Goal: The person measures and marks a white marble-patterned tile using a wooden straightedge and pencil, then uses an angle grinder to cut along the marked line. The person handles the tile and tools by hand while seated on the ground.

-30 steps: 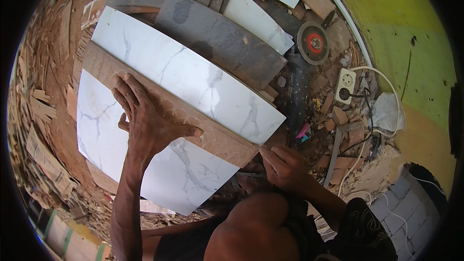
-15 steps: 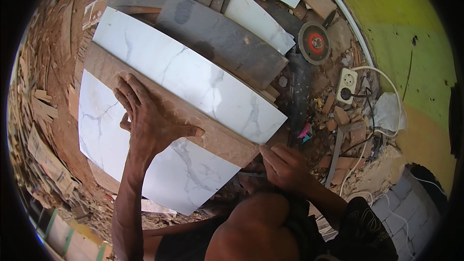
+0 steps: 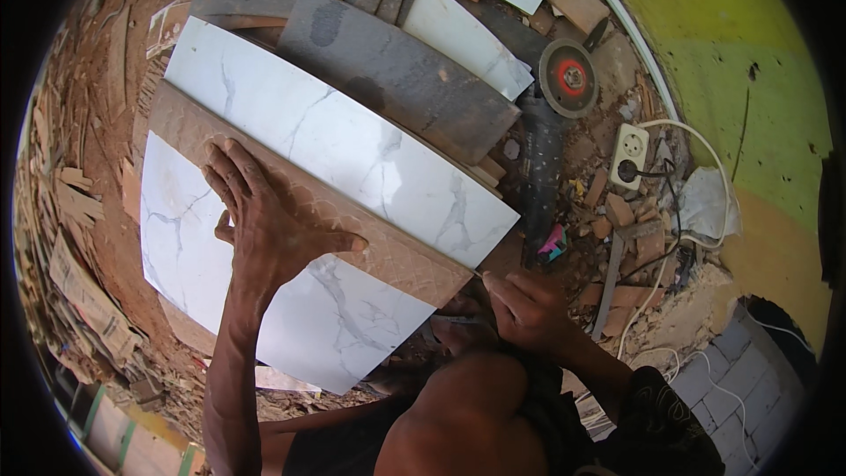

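My left hand (image 3: 270, 227) presses with fingers and thumb spread on a brown, rough-backed tile strip (image 3: 397, 253). The strip lies diagonally across a white, grey-veined tile (image 3: 344, 128), whose glossy face shows on both sides of it. At the strip's near right end is my right hand (image 3: 526, 307), its thumb and fingers pinched together by the strip's far long edge. Something small and thin may poke out of the pinch, but I cannot make out what it is.
Dark grey tile pieces (image 3: 401, 70) are piled beyond the white tile. An angle grinder (image 3: 543, 154) with a bare disc lies to the right. Past it sit a white power strip (image 3: 629, 152) with cables, broken rubble (image 3: 619, 210) and a green-yellow wall (image 3: 705, 62).
My right hand has shifted slightly right and down, at the strip's end. The left hand stays spread on the strip. The whole view has moved very slightly.
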`<state>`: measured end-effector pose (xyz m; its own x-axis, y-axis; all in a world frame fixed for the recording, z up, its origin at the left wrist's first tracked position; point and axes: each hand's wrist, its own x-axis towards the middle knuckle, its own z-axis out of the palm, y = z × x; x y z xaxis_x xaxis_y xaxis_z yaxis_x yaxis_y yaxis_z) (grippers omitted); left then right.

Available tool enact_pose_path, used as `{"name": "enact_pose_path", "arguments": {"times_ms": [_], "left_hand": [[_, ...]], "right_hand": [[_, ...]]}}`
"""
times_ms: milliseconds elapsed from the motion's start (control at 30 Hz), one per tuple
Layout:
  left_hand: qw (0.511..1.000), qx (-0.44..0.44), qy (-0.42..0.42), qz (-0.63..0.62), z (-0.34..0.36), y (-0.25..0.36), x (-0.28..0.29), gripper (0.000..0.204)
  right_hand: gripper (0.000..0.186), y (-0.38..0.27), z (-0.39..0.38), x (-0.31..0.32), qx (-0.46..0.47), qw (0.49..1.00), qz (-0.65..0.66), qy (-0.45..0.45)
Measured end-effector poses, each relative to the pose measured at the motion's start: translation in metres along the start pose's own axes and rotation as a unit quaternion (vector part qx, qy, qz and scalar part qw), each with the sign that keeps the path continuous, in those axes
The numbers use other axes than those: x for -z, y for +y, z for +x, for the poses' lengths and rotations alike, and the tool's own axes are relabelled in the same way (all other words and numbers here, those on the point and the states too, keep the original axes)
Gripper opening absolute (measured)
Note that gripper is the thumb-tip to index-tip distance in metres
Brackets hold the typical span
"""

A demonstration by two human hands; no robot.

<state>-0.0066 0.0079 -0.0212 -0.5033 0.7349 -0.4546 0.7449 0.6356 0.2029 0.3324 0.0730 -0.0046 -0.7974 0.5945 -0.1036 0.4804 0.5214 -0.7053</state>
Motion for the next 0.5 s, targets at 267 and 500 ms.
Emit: {"name": "enact_pose_path", "arguments": {"times_ms": [267,500], "left_hand": [[1.0,0.015,-0.002,-0.021,-0.003,0.007,0.01,0.179],[1.0,0.005,0.01,-0.013,-0.003,0.005,0.007,0.177]], "right_hand": [[0.025,0.004,0.001,-0.005,0.025,1.0,0.008,0.017],[0.028,-0.001,0.008,-0.009,0.042,0.999,-0.01,0.006]]}}
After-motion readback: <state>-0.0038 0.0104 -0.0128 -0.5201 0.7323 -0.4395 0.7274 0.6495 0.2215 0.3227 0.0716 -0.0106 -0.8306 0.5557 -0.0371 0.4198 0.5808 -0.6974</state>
